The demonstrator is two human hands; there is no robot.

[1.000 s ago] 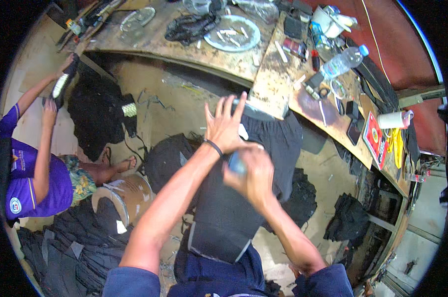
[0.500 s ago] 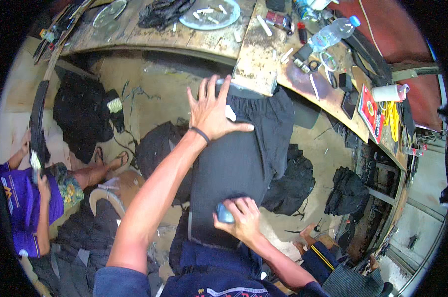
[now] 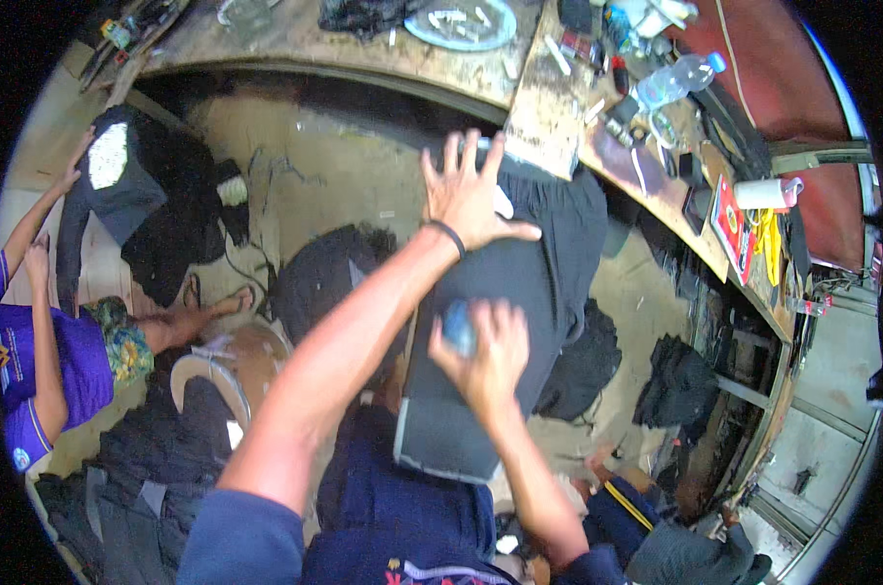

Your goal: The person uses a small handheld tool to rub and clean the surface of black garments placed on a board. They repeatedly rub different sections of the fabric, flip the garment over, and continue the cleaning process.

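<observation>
A pair of black trousers (image 3: 490, 283) with a gathered waistband is drawn over a long narrow board that runs away from my body. My left hand (image 3: 469, 200) lies at the far end of the board with its fingers spread, pressing on the cloth near a small white patch (image 3: 503, 203). In my right hand (image 3: 495, 356) is a blue rounded object (image 3: 458, 329), gripped over the middle of the trousers. Motion blurs it, and its kind cannot be made out. Close to me, the near end of the board (image 3: 446, 448) shows a pale edge.
A wooden table (image 3: 363, 73) spans the far side, bearing a round tray (image 3: 461, 24) and a plastic bottle (image 3: 680, 83). At the left, a person in a purple shirt (image 3: 51, 361) handles a dark garment (image 3: 119, 195). Black cloth piles (image 3: 675, 380) lie on the floor. Another person (image 3: 646, 517) sits lower right.
My right hand has moved the blue object farther up the trousers, away from me. My left hand stays spread on the cloth. The person at left now has a dark garment spread out.
</observation>
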